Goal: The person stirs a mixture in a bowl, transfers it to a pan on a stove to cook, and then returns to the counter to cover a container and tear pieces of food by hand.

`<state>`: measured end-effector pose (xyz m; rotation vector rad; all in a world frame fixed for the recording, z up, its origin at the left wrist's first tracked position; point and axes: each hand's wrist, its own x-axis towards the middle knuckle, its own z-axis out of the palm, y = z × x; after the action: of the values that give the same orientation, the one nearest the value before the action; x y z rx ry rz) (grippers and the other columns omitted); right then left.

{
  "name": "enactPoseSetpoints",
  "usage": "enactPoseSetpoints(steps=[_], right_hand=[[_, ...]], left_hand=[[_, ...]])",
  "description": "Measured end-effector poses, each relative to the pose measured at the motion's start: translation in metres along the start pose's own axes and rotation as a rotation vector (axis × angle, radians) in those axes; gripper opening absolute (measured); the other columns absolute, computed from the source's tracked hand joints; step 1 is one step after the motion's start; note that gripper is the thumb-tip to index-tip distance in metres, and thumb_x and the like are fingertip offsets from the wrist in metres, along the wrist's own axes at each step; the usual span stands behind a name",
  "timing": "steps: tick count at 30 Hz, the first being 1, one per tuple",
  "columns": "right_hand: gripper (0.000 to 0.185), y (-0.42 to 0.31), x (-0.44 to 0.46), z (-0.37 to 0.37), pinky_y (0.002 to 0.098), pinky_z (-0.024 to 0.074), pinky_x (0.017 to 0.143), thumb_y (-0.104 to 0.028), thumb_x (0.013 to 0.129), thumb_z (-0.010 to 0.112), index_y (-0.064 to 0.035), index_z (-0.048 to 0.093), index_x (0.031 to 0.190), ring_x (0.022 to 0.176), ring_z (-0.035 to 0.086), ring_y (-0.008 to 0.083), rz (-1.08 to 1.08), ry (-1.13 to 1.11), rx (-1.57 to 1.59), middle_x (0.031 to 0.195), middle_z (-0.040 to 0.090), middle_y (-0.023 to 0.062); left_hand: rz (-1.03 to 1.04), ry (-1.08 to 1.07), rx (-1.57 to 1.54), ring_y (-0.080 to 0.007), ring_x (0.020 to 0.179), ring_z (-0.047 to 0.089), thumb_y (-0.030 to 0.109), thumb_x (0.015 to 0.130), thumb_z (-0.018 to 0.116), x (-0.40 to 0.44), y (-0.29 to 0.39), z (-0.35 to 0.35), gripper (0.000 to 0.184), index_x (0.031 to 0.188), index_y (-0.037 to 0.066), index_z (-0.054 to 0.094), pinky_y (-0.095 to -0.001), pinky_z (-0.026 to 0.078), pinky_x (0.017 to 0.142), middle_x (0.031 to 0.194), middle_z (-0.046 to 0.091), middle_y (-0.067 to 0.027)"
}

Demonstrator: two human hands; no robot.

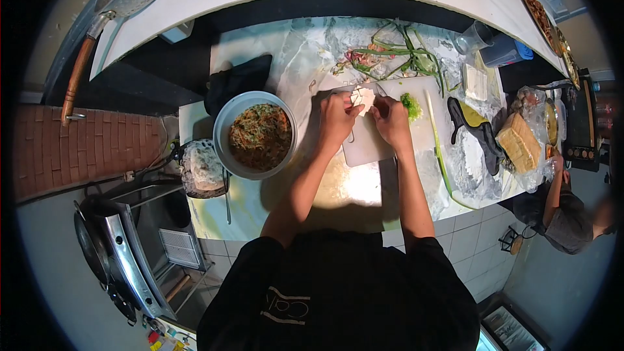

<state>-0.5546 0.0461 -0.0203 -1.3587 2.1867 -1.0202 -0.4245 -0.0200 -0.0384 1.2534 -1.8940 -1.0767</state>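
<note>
My left hand (pixel 337 120) and my right hand (pixel 392 122) are close together over the white cutting board (pixel 367 146). Both sets of fingertips pinch a small off-white piece (pixel 363 100) with angular edges or folds; its exact kind I cannot make out. Chopped spring onion (pixel 411 108) lies in a green heap on the board, just right of my right hand. A long spring onion stalk (pixel 439 149) runs along the board's right side. To the left of my left hand stands a grey bowl (pixel 221 146) of mixed filling with green bits (pixel 261 135).
Spring onion leaves and peelings (pixel 406 58) lie behind the board. A black-and-yellow glove (pixel 474 127), a bagged bread-like block (pixel 519 143) and a white stack (pixel 475 82) are at right. Another person (pixel 572 218) works farther right. A floury bowl (pixel 203 168) is at left.
</note>
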Motion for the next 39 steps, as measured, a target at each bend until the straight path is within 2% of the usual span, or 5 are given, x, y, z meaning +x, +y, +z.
enactPoseSetpoints(steps=[13, 15, 22, 33, 39], right_hand=[[0.027, 0.003, 0.001, -0.007, 0.0408, 0.0462, 0.081, -0.005, 0.076, 0.063, 0.0041, 0.06, 0.101, 0.093, 0.059, 0.0382, 0.104, -0.044, 0.077, 0.095, 0.063, 0.0229], [0.016, 0.005, 0.0, -0.006, 0.0285, 0.049, 0.065, -0.004, 0.08, 0.062, 0.0032, 0.06, 0.095, 0.069, 0.065, 0.018, 0.001, 0.024, -0.006, 0.077, 0.066, 0.0131], [0.014, 0.001, -0.003, -0.008, 0.029, 0.049, 0.064, -0.004, 0.081, 0.062, 0.0031, 0.061, 0.093, 0.068, 0.064, 0.0185, -0.008, 0.026, -0.022, 0.076, 0.066, 0.0137], [0.015, -0.002, -0.006, -0.014, 0.0391, 0.048, 0.075, -0.004, 0.078, 0.059, 0.0008, 0.062, 0.093, 0.084, 0.062, 0.0353, 0.024, 0.025, 0.105, 0.087, 0.064, 0.02], [0.011, 0.008, -0.032, -0.012, 0.0249, 0.0457, 0.055, -0.003, 0.085, 0.058, 0.003, 0.06, 0.093, 0.059, 0.057, 0.0104, -0.138, 0.035, 0.019, 0.072, 0.062, 0.0082]], left_hand=[[-0.027, -0.007, -0.085, -0.0221, 0.073, 0.066, 0.009, 0.068, 0.077, -0.002, 0.02, -0.021, 0.027, 0.085, -0.005, 0.062, -0.0297, 0.052, 0.062, 0.079, 0.065, -0.0166], [-0.052, -0.023, -0.144, -0.0221, 0.071, 0.067, 0.007, 0.07, 0.075, -0.003, 0.022, -0.022, 0.02, 0.081, -0.004, 0.063, -0.0292, 0.052, 0.062, 0.078, 0.065, -0.0155], [-0.018, 0.004, -0.183, -0.0221, 0.072, 0.067, 0.003, 0.073, 0.072, 0.0, 0.023, -0.015, 0.011, 0.076, -0.004, 0.064, -0.029, 0.051, 0.061, 0.078, 0.064, -0.0146], [0.191, 0.155, -0.129, -0.0342, 0.078, 0.057, 0.005, 0.075, 0.067, 0.008, 0.018, 0.001, 0.015, 0.088, -0.001, 0.063, -0.0408, 0.044, 0.07, 0.093, 0.054, -0.0177], [0.201, 0.137, -0.181, -0.0268, 0.08, 0.06, 0.007, 0.081, 0.062, -0.043, 0.011, -0.021, 0.011, 0.089, 0.0, 0.063, -0.0337, 0.048, 0.069, 0.088, 0.057, -0.0149]])
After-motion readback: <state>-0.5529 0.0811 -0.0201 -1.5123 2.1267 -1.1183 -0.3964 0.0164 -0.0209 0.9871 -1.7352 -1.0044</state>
